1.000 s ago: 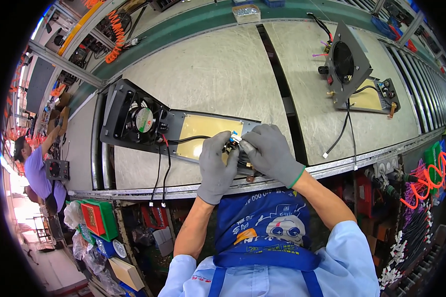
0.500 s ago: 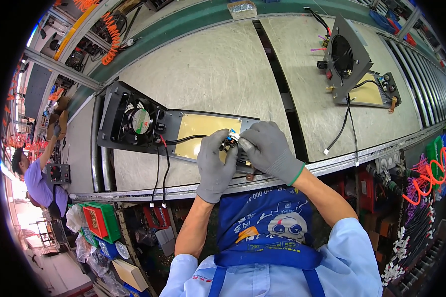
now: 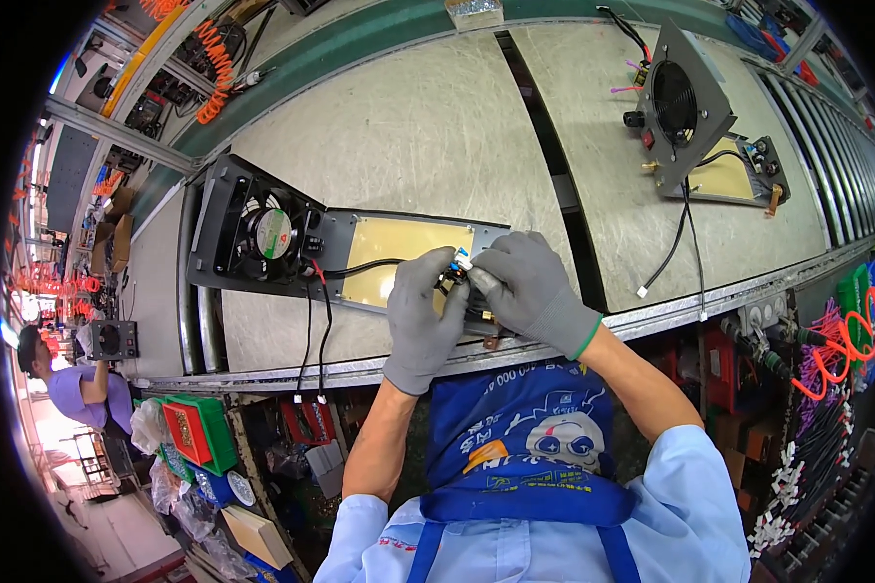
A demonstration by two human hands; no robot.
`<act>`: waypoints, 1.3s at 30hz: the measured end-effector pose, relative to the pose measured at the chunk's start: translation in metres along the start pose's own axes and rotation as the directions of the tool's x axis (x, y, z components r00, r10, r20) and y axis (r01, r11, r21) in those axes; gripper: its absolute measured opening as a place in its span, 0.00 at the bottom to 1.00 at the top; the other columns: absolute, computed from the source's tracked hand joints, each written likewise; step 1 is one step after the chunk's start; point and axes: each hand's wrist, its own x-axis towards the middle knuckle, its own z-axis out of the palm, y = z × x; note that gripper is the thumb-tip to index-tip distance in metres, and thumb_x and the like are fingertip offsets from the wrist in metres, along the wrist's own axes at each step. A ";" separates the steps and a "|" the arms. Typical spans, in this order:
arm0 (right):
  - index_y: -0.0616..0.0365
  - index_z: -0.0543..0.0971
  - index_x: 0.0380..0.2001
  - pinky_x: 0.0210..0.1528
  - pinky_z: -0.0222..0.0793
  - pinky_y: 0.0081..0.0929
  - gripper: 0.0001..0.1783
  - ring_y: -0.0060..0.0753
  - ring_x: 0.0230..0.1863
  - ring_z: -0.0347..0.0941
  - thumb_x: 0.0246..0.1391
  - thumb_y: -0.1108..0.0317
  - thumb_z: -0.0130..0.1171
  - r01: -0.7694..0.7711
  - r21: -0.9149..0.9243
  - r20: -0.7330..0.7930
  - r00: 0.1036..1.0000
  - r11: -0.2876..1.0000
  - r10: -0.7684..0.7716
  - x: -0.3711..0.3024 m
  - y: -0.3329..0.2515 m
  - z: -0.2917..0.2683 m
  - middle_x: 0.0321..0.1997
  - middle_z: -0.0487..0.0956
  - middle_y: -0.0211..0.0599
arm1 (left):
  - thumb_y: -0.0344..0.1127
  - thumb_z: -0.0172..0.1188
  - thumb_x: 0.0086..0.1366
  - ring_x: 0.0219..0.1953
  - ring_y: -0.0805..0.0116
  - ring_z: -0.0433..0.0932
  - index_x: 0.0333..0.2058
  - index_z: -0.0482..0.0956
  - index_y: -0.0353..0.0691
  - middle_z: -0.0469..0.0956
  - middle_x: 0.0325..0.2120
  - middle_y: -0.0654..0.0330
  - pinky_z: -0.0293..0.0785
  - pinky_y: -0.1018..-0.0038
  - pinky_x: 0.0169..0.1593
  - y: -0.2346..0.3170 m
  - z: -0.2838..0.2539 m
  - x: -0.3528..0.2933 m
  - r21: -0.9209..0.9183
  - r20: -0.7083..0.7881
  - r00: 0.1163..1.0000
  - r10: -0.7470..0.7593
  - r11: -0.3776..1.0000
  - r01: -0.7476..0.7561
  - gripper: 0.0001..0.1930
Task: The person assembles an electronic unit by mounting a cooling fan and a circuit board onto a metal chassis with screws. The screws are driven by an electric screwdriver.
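Both my hands wear grey gloves and meet over the near right end of a dark metal chassis. A small white-and-blue connector (image 3: 463, 259) lies pinched between them. My left hand (image 3: 424, 321) is closed around its left side, where dark wiring shows below the fingers. My right hand (image 3: 533, 291) is closed on the white part with thumb and forefinger. A black cable (image 3: 371, 268) runs over the chassis's pale yellow sheet (image 3: 399, 233) to my left hand. An upright fan panel (image 3: 272, 233) stands at the chassis's left end. Two thin leads (image 3: 327, 340) with white plugs hang over the bench edge.
A second fan chassis (image 3: 685, 112) stands on the right, its leads trailing to the bench edge. Rollers (image 3: 826, 136) flank the bench (image 3: 428, 117). Green and red bins (image 3: 187, 432) sit lower left. A co-worker (image 3: 78, 389) handles another fan unit (image 3: 115, 340) at far left.
My hands stay at the connector with only slight finger shifts. The co-worker's arm has come down from the cardboard box to the fan unit.
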 end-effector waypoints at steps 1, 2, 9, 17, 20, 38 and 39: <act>0.55 0.82 0.35 0.44 0.69 0.44 0.07 0.49 0.38 0.76 0.55 0.66 0.64 0.001 0.009 -0.009 1.000 1.000 -0.001 0.000 0.000 0.000 0.31 0.78 0.40 | 0.20 0.69 0.57 0.40 0.65 0.79 0.54 0.75 0.35 0.79 0.42 0.54 0.78 0.71 0.45 0.001 0.000 0.000 0.006 0.001 1.000 0.005 1.000 -0.005 0.25; 0.55 0.82 0.35 0.44 0.69 0.43 0.07 0.49 0.38 0.76 0.55 0.65 0.64 0.002 0.018 -0.018 1.000 1.000 -0.002 0.000 -0.001 0.000 0.31 0.78 0.40 | 0.19 0.69 0.57 0.40 0.65 0.79 0.54 0.76 0.35 0.79 0.42 0.54 0.78 0.71 0.45 0.001 -0.001 0.001 0.011 0.003 1.000 0.011 1.000 -0.011 0.25; 0.56 0.83 0.35 0.44 0.69 0.44 0.07 0.49 0.38 0.76 0.55 0.65 0.64 0.004 0.019 -0.024 1.000 1.000 -0.003 -0.001 0.001 0.000 0.31 0.79 0.41 | 0.19 0.69 0.57 0.39 0.65 0.80 0.54 0.76 0.35 0.79 0.41 0.54 0.78 0.71 0.45 0.001 0.000 0.001 -0.055 -0.026 0.997 -0.068 0.996 0.067 0.25; 0.56 0.82 0.35 0.45 0.69 0.45 0.08 0.49 0.38 0.76 0.55 0.66 0.64 -0.004 0.037 -0.035 0.999 0.999 0.005 -0.003 0.002 0.002 0.32 0.79 0.42 | 0.19 0.68 0.55 0.39 0.63 0.80 0.53 0.77 0.35 0.79 0.40 0.54 0.78 0.70 0.44 -0.001 -0.001 0.002 0.012 0.016 1.000 0.014 1.000 -0.014 0.25; 0.56 0.82 0.35 0.44 0.69 0.45 0.08 0.49 0.38 0.76 0.55 0.65 0.64 -0.007 0.042 -0.035 0.999 0.999 0.008 -0.003 0.002 0.002 0.31 0.78 0.42 | 0.20 0.69 0.53 0.47 0.50 0.80 0.53 0.76 0.37 0.81 0.47 0.50 0.77 0.60 0.49 -0.001 -0.002 0.002 -0.024 0.062 0.998 -0.018 1.000 0.019 0.27; 0.56 0.84 0.35 0.47 0.73 0.43 0.07 0.48 0.42 0.79 0.57 0.65 0.65 -0.036 -0.019 -0.146 0.989 0.999 0.033 0.009 -0.002 -0.022 0.37 0.81 0.42 | 0.24 0.68 0.58 0.40 0.58 0.83 0.57 0.75 0.34 0.80 0.47 0.48 0.80 0.66 0.45 0.008 0.008 0.019 -0.317 0.111 0.968 -0.226 0.915 0.250 0.26; 0.56 0.84 0.35 0.47 0.73 0.43 0.07 0.48 0.42 0.79 0.57 0.65 0.65 -0.029 -0.026 -0.142 0.990 0.999 0.025 0.009 -0.003 -0.031 0.37 0.81 0.42 | 0.24 0.68 0.58 0.40 0.58 0.83 0.57 0.75 0.34 0.80 0.47 0.48 0.80 0.66 0.45 0.006 0.010 0.022 -0.323 0.103 0.969 -0.226 0.913 0.247 0.26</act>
